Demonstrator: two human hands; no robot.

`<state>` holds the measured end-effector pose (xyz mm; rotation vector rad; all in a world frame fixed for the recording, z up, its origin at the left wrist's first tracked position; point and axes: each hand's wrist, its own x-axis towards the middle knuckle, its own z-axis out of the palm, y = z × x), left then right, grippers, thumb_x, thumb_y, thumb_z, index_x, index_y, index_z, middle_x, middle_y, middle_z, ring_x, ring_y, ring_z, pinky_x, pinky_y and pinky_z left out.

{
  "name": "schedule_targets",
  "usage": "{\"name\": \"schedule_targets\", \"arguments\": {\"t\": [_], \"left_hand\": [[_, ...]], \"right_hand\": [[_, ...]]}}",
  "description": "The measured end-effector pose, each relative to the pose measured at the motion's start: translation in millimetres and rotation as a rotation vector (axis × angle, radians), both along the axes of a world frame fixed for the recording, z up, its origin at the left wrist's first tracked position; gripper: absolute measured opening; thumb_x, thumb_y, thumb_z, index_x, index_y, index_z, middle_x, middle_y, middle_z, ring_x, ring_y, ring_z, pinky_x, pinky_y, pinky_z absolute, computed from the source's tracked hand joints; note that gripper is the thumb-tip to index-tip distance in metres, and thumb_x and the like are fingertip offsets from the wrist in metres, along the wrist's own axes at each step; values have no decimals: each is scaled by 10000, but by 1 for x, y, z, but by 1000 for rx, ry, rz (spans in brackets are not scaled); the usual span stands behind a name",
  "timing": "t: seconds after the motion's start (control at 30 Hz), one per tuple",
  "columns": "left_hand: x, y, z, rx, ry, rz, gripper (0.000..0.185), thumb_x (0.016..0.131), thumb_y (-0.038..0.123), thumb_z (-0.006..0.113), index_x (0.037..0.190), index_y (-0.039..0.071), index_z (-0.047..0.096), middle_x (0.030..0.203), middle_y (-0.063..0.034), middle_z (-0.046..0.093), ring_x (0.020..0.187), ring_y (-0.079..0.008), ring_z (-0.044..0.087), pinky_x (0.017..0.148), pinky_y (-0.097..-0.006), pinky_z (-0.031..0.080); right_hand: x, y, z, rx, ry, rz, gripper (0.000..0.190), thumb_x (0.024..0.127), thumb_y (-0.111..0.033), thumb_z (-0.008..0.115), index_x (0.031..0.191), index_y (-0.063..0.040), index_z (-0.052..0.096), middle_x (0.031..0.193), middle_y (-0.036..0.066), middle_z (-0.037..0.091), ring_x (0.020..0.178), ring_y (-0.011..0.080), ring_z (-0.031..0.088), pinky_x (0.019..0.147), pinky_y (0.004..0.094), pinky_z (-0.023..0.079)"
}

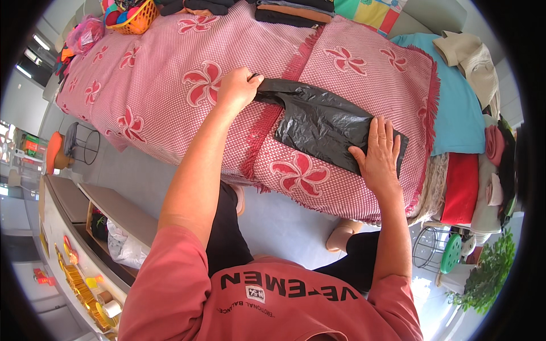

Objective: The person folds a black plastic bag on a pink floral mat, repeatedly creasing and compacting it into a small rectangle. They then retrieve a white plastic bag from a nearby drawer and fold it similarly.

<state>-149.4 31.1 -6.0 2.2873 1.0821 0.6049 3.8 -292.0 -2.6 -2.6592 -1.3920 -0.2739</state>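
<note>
A black plastic bag (pixel 326 125) lies spread flat on a pink blanket (pixel 162 55) patterned with red flowers. My left hand (pixel 239 90) grips the bag's narrow handle end, its fingers curled around the plastic. At the bag's wide end my right hand (pixel 381 155) presses down with the palm on the plastic, fingers extended and the thumb apart. Between the two hands the film looks creased and shiny. A red fringe (pixel 266 132) of the blanket runs under the bag near its handle end.
Folded clothes (pixel 294 13) and an orange basket (pixel 138 19) of coloured balls sit along the far side. Blue cloth (pixel 456 98), a beige garment (pixel 473 64) and red fabric (pixel 460 187) lie to the right. A cabinet with an open drawer (pixel 106 230) stands at lower left, a green stool (pixel 451 253) at lower right.
</note>
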Motion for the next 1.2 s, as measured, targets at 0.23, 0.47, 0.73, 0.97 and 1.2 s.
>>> {"name": "schedule_targets", "arguments": {"t": [0.23,0.47,0.73,0.97,1.2], "left_hand": [[1,-7,-3,139,86,23,364,892,352,650,874,-12,641,865,-207,668,833,-378,656,734,-480,503],[1,-11,-13,292,192,59,356,908,364,635,948,11,652,915,-207,676,887,-380,666,730,-510,521],[3,-30,29,539,171,238,351,907,330,649,893,-20,666,929,-225,653,911,-368,643,789,-486,506],[37,-102,31,1013,-319,-161,144,769,59,677,894,1,638,1164,-226,567,1092,-346,523,938,-472,423],[55,-153,12,931,-292,-550,223,836,138,647,988,-23,675,1305,-183,561,1314,-283,429,1086,-491,324]], "right_hand": [[7,-8,-12,-30,79,-56,843,916,-454,592,1520,5,223,1603,187,173,1496,367,92,1173,587,93],[9,-10,-16,-34,18,-42,853,919,-494,569,1524,-4,221,1603,193,164,1493,388,77,1165,609,74],[7,-10,-17,-10,15,-43,847,916,-503,569,1506,15,248,1585,200,199,1481,402,109,1161,616,82],[7,-9,-15,-28,3,-48,855,918,-521,554,1505,17,242,1585,200,196,1481,402,107,1156,626,91],[9,-9,-18,-38,-6,-52,856,923,-527,544,1509,14,233,1588,197,190,1483,396,102,1156,630,84]]}}
